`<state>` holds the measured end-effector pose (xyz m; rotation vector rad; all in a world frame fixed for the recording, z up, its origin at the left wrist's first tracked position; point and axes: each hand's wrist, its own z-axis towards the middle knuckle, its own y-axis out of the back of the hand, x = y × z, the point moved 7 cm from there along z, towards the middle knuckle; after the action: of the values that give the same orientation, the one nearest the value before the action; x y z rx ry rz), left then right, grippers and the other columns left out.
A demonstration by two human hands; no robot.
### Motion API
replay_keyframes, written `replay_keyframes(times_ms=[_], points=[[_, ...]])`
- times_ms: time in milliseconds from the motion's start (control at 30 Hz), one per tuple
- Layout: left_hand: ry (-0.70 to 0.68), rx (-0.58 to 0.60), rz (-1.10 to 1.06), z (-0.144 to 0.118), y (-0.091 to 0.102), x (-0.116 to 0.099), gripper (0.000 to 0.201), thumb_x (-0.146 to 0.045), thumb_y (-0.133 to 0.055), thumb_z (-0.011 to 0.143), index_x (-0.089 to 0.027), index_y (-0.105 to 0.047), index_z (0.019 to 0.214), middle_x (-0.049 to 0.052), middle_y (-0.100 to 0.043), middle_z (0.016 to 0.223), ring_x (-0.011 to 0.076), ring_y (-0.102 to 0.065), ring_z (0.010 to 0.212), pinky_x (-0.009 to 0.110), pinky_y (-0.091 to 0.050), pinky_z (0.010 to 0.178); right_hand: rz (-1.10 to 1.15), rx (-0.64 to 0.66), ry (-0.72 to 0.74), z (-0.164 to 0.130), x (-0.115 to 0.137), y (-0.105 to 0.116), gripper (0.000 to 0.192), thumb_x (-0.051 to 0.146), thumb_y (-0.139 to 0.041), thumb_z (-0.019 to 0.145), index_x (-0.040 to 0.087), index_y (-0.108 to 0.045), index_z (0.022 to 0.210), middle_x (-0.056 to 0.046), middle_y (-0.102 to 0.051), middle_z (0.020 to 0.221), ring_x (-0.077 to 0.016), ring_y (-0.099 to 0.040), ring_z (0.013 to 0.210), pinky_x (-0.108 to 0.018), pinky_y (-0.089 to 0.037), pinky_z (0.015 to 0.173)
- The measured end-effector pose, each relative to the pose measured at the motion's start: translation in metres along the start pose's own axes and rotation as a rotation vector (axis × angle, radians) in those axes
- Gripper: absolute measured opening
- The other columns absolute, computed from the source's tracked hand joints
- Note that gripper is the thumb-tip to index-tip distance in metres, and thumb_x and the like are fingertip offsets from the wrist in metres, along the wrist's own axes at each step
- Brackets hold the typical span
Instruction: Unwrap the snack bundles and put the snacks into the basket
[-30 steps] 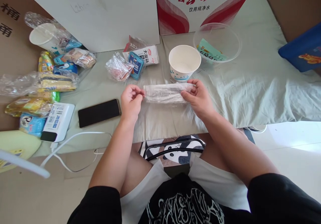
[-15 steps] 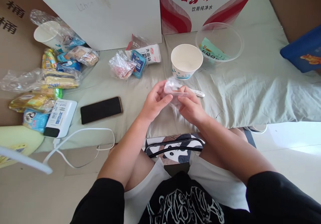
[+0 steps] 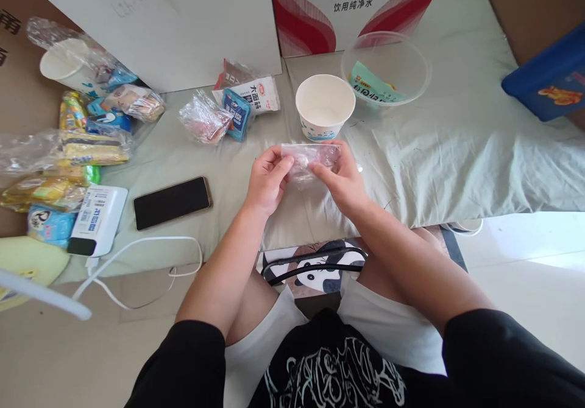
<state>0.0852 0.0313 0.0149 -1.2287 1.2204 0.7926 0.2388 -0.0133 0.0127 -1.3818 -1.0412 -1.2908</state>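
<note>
pinching folded clear plastic wrap [image 3: 311, 157] between left hand [image 3: 267, 179], right hand [image 3: 343, 179]

Pale green sheet [image 3: 457, 152] over a low bed carries everything: paper bowl [image 3: 325, 106] w/ clear plastic bowl [image 3: 384, 70] just behind it, black phone [image 3: 172, 202], white power bank [image 3: 97, 220] + cable [image 3: 150, 262], snack packets [image 3: 82, 152] piled at left, crumpled wrappers [image 3: 205, 119] mid

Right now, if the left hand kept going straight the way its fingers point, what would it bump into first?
The left hand points up and right, so it would first press into the clear plastic wrap it already holds; beyond that probably the paper bowl, though depth is unclear.
</note>
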Motion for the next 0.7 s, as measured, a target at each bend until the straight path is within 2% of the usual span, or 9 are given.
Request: replay_keyframes(times_ms=[133,233,333,433,533,600,700], points=[[0.024,0.117,0.000,0.000,-0.013,0.000,0.050,-0.058,-0.089,0.066,-0.024,-0.069,0.098,0.003,-0.078,0.096,0.0211,-0.074,0.093,0.034,-0.059,0.086,-0.085,0.122,-0.010,0.000,-0.009,-0.008,0.072,0.055,-0.078,0.081,0.027,-0.040,0.136,-0.009,-0.061,0.125,-0.0225,-0.064,0.106,-0.040,-0.054,0.093],[0.028,0.221,0.047,-0.001,-0.023,0.004,0.052,-0.058,-0.088,0.069,-0.024,-0.072,0.105,0.007,-0.080,0.114,0.0265,-0.074,0.112,0.039,-0.057,0.099,-0.126,0.157,0.020,-0.001,-0.009,-0.012,0.076,0.054,-0.077,0.083,0.026,-0.036,0.141,-0.011,-0.062,0.126,-0.0251,-0.063,0.114,-0.042,-0.054,0.097],[-0.009,0.191,0.086,0.002,-0.022,0.007,0.051,-0.060,-0.086,0.072,-0.023,-0.074,0.105,0.008,-0.078,0.118,0.0263,-0.073,0.115,0.038,-0.057,0.099,-0.122,0.126,0.055,0.000,-0.003,-0.009,0.074,0.049,-0.077,0.083,0.025,-0.037,0.141,-0.012,-0.060,0.130,-0.0253,-0.061,0.120,-0.042,-0.054,0.100],[-0.037,0.030,0.117,0.007,-0.009,0.008,0.055,-0.066,-0.085,0.069,-0.022,-0.073,0.101,0.007,-0.079,0.109,0.0230,-0.073,0.106,0.034,-0.057,0.093,-0.169,0.020,0.138,0.001,0.009,0.003,0.054,0.041,-0.074,0.084,0.026,-0.048,0.129,-0.011,-0.057,0.133,-0.0245,-0.056,0.125,-0.040,-0.053,0.101],[-0.030,-0.009,0.144,0.009,-0.004,0.010,0.059,-0.067,-0.085,0.069,-0.022,-0.071,0.105,0.006,-0.077,0.108,0.0211,-0.073,0.101,0.031,-0.056,0.088,-0.279,-0.038,0.222,0.000,0.022,0.009,0.018,0.033,-0.070,0.085,0.024,-0.060,0.098,-0.009,-0.057,0.122,-0.0246,-0.054,0.123,-0.041,-0.051,0.101],[-0.055,0.007,0.180,0.010,-0.004,0.010,0.062,-0.067,-0.084,0.070,-0.024,-0.068,0.111,0.007,-0.075,0.116,0.0221,-0.072,0.107,0.032,-0.056,0.091,-0.349,-0.086,0.298,-0.003,0.032,0.012,0.011,0.028,-0.068,0.085,0.023,-0.058,0.083,-0.009,-0.057,0.113,-0.0239,-0.056,0.116,-0.042,-0.050,0.102],[-0.139,-0.044,0.254,0.010,-0.001,0.005,0.065,-0.067,-0.085,0.069,-0.025,-0.065,0.114,0.007,-0.072,0.122,0.0242,-0.067,0.121,0.033,-0.052,0.101,-0.428,-0.184,0.388,-0.010,0.045,0.014,0.010,0.024,-0.064,0.085,0.025,-0.056,0.081,-0.006,-0.058,0.100,-0.0214,-0.058,0.100,-0.041,-0.051,0.095]])
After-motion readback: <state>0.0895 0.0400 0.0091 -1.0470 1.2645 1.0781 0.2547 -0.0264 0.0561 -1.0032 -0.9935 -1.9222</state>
